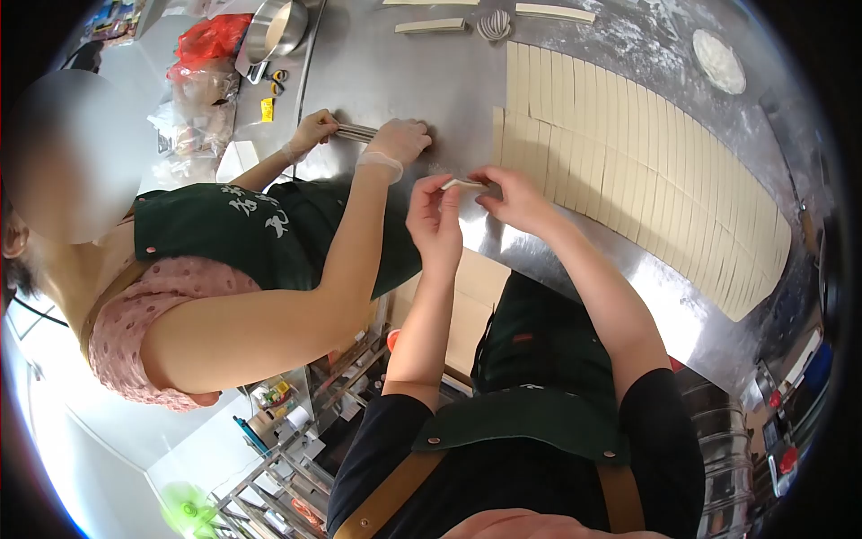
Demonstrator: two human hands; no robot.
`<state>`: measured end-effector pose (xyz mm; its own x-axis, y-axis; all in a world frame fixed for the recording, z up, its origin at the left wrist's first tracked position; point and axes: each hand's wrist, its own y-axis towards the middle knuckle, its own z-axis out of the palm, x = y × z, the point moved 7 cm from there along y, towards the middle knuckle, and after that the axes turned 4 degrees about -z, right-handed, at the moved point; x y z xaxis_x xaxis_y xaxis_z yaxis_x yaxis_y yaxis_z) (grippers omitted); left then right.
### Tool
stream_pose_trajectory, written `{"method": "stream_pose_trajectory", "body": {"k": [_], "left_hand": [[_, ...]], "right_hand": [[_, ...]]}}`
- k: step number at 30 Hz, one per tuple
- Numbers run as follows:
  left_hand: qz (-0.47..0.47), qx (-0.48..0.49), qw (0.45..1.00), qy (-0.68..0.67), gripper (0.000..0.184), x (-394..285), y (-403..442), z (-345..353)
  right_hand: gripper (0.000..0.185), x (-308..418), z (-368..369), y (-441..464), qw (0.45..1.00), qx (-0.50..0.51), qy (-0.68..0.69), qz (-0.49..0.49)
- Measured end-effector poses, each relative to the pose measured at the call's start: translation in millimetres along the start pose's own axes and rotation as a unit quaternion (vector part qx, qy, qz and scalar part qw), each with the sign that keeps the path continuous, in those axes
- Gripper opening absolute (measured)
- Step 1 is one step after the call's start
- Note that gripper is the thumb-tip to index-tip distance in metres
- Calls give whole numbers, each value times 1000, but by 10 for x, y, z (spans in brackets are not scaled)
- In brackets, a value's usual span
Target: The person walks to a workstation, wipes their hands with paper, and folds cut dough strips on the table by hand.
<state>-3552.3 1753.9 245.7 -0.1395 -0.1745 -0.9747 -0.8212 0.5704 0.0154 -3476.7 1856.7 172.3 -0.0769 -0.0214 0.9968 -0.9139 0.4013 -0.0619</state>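
Between my two hands, above the front edge of the metal table, is a small pale dough strip [462,183]. My left hand [435,216] pinches its left end, and my right hand [514,199] pinches the right end. To the right of my hands lies a large sheet of dough [620,144] cut into many narrow strips. A twisted dough piece [494,26] sits at the back of the table, between two short stacks of strips [431,26] [555,13].
At my left, a co-worker in gloves holds layered strips [356,133] low over the table [377,76]. Farther left are a metal bowl [277,31], scissors [277,83] and plastic bags [202,90]. A white flour mound [718,61] lies at the back right.
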Motion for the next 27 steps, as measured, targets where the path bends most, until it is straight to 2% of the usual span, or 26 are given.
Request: {"method": "stream_pose_trajectory", "body": {"k": [4, 6, 8, 9, 11, 17, 27], "left_hand": [[-132, -61, 984, -104, 13, 147, -114, -105], [-192, -80, 972, -114, 14, 387, -196, -139], [-234, -46, 968, -83, 15, 656, -298, -122], [-256, -26, 964, -67, 15, 799, -365, -110], [-264, -9, 964, -43, 15, 910, -446, -46], [-261, 0, 965, -1, 16, 979, -414, -35], [-216, -14, 972, 87, 14, 970, -307, -8]], "right_hand": [[26, 125, 22, -296, 992, 13, 102, 68], [24, 9, -1, -536, 993, -66, 64, 69], [18, -76, -12, -741, 986, -159, 35, 26], [18, -108, -20, -841, 984, -175, -5, 19], [17, -71, -72, -982, 975, -208, -84, 4], [19, -19, -57, -1035, 958, -253, -137, -13], [18, 14, -95, -1046, 945, -284, -157, -44]]}}
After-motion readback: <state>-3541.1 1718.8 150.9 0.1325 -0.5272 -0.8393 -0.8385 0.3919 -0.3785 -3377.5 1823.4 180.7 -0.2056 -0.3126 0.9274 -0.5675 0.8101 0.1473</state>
